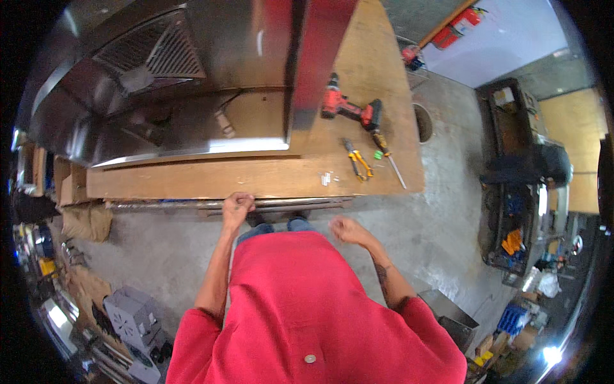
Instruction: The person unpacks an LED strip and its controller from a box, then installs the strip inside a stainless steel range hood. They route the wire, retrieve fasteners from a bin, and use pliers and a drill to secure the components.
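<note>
At the front edge of the wooden table (211,182), my left hand (239,206) is closed, thumb and fingers pinched together; whatever lies between them is too small to make out. My right hand (349,229) hovers off the table's front edge, slightly blurred, its fingers curled in, and I cannot see what they hold. Nearest to it on the tabletop lie several small white pieces (328,178). Beyond these are pliers with yellow handles (357,160), a screwdriver (389,157), a small green piece (378,155) and a red-and-black cordless drill (350,110).
A large shiny metal hood-like box (192,121) with a slatted vent covers the table's left and back. Metal pipes (288,206) run below the front edge. A dark rack (511,179) stands at right, a grey metal box (131,317) at lower left, and a fire extinguisher (457,29) at back right.
</note>
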